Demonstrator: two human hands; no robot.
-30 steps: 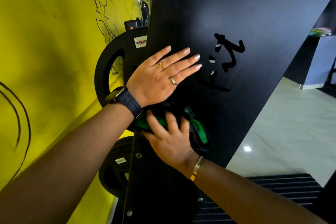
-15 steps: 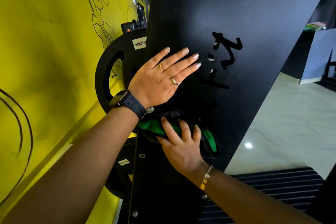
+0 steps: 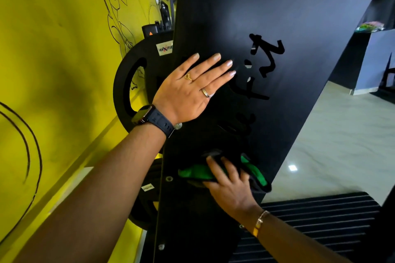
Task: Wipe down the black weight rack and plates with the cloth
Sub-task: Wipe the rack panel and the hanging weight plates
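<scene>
Right hand (image 3: pixel 229 186) on cloth (image 3: pixel 192 172) against rack (image 3: pixel 277 17)

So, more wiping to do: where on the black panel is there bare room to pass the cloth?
Bare: the upper panel above the lettering, and the strip below the right hand and cloth. Crowded: mid-panel, left hand flat beside the lettering.

The rack panel (image 3: pixel 267 17) looks like smooth, matt black painted metal, with a faint sheen. My cloth (image 3: pixel 193 172) is soft green-and-black fabric. The plate (image 3: pixel 125 83) is dull, rubbery black; the floor (image 3: pixel 320 145) is glossy — polished tile.
</scene>
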